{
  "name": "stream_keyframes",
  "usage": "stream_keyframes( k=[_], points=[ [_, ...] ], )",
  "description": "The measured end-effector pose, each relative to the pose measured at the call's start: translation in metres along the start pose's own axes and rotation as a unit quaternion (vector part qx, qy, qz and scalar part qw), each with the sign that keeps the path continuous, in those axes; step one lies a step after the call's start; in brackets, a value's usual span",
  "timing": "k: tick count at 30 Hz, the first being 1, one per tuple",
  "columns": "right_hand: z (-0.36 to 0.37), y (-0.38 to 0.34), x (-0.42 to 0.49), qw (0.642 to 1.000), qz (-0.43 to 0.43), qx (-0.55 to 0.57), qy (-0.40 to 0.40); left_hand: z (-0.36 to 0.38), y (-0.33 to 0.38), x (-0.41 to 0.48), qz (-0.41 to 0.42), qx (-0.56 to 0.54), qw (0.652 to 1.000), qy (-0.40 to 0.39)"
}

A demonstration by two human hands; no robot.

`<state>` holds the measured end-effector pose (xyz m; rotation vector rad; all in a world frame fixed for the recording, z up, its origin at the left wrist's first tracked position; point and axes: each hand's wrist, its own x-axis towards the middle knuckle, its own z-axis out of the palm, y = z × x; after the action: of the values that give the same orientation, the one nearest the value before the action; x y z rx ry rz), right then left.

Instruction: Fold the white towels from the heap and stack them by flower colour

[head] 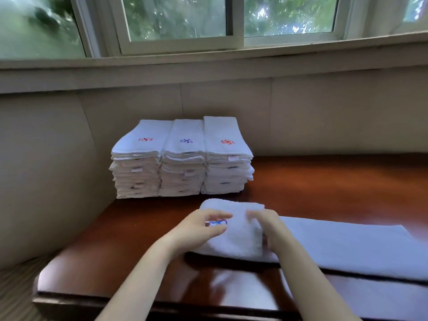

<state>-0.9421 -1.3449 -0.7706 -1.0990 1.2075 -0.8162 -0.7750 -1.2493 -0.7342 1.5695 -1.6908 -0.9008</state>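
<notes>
A folded white towel (234, 230) lies on the dark red-brown wooden table (120, 246), just in front of the 3 stacks of folded towels that stand side by side against the wall. Taking those stacks as the landmark: the left stack (136, 167) shows a red-and-blue flower on top, the middle stack (183, 167) a blue flower, and the right stack (228, 165) a red-orange flower. The 3 touch one another along their sides.

The folded towel sits nearest the middle and right stacks, apart from them, with a blue flower (217, 222) showing on its upper face. The left hand (201, 228) rests on the towel's left part, fingers bent over the fabric with the thumb underneath the flower area, gripping that edge. The right hand (264, 224) is on the towel's right side, fingers curled down onto the cloth; it is blurred, so I cannot tell whether it pinches the fabric or only presses it.

To the right of the folded towel, further from the stacks, a longer white towel (347, 246) lies spread flat across the table toward the right edge of the view.

Behind the stacks runs a beige wall (301, 117), with a window (176, 22) above it.
</notes>
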Motion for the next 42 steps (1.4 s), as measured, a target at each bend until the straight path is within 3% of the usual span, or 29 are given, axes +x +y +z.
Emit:
stream_keyframes(
  k=[2,6,9,12,16,18,22,29,32,34,42],
  points=[
    [-0.006,0.007,0.0,0.99,-0.071,-0.101,0.064,0.003,0.004,0.005,0.007,0.008,0.997,0.076],
    [-0.045,-0.022,-0.008,0.987,-0.123,-0.056,0.09,0.01,0.005,0.014,-0.017,0.031,0.991,0.132],
    [-0.116,-0.058,-0.015,0.983,-0.119,-0.07,0.122,0.019,0.014,0.028,-0.027,0.07,0.992,0.098],
    [-0.205,-0.075,-0.027,0.962,-0.067,-0.198,0.174,0.04,0.026,0.048,-0.058,0.1,0.993,0.028],
    [-0.282,-0.056,-0.038,0.908,0.01,-0.358,0.217,0.094,0.041,0.077,-0.133,0.102,0.986,-0.021],
    [-0.3,-0.027,-0.034,0.915,0.032,-0.346,0.203,0.123,0.044,0.084,-0.166,0.118,0.979,-0.003],
    [-0.321,0.011,-0.019,0.927,0.021,-0.307,0.217,0.146,0.037,0.086,-0.181,0.152,0.968,0.089],
    [-0.317,-0.018,0.001,0.907,-0.074,-0.332,0.247,0.132,0.021,0.098,-0.197,0.008,0.976,0.089],
    [-0.314,-0.006,0.006,0.873,-0.033,-0.417,0.25,0.128,0.016,0.097,-0.177,-0.048,0.98,0.081],
    [-0.311,0.01,0.007,0.854,-0.023,-0.442,0.273,0.126,0.016,0.095,-0.172,-0.06,0.98,0.078],
    [-0.308,0.004,0.011,0.845,-0.068,-0.421,0.321,0.128,0.025,0.09,-0.216,-0.045,0.969,0.111]
  ],
)
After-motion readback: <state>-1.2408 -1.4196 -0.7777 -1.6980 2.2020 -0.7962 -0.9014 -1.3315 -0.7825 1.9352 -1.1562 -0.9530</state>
